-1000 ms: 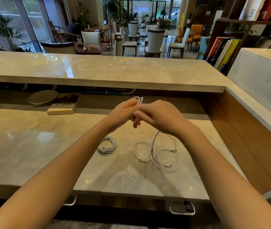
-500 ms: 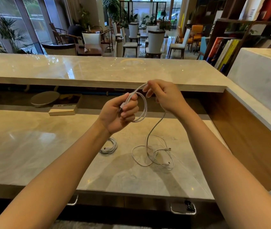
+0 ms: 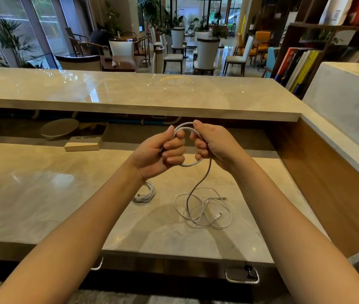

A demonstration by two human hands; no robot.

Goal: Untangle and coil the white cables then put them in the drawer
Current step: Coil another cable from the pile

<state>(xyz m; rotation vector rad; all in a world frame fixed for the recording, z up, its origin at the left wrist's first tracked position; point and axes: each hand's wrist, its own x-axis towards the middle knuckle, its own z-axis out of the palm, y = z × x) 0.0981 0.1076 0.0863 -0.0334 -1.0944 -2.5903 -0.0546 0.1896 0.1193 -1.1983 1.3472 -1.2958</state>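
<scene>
Left hand (image 3: 161, 152): fingers curled, closed round left side of small loop of white cable (image 3: 192, 164). Right hand (image 3: 215, 145): right side of loop gripped between thumb and curled fingers. Loop held upright between both hands, above marble desk (image 3: 42, 194). Free length hung from right hand, run down into loose tangle (image 3: 202, 209) laid on desk directly below. Coiled cable (image 3: 144, 194) laid on desk left of tangle, apart from it. Drawer handle (image 3: 237, 275) seen under near desk edge.
</scene>
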